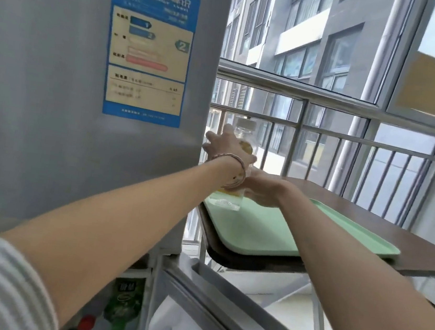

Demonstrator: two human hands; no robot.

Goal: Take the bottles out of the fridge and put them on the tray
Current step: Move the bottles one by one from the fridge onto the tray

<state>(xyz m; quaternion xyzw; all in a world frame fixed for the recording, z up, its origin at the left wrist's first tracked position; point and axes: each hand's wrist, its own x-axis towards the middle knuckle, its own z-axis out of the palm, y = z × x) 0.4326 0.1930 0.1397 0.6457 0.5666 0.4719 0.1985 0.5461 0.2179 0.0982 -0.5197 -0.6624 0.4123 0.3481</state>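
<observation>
Over the green tray (pixel 271 234) on the worktop (pixel 369 211), the left hand (pixel 229 150) closes its grip around a clear bottle (pixel 245 132). The right hand (pixel 265 192) wraps the bottle's lower part, beside the fridge (pixel 57 76).

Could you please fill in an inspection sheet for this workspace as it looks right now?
Surface: brown table beside the fridge, carrying a green tray.
Job's things: clear bottle with a white cap and yellow contents, upright over the tray's far left corner; its base is hidden, so contact cannot be told. More bottles show in the open lower fridge.
Clutter: nothing seen on the rest of the tray or table.
Grippers: left hand wrapped round the bottle's upper body; right hand at its lower part, grip partly hidden.
Cables: nothing seen.
Surroundings: metal railing, windows, buildings outside; energy label on the fridge.
</observation>
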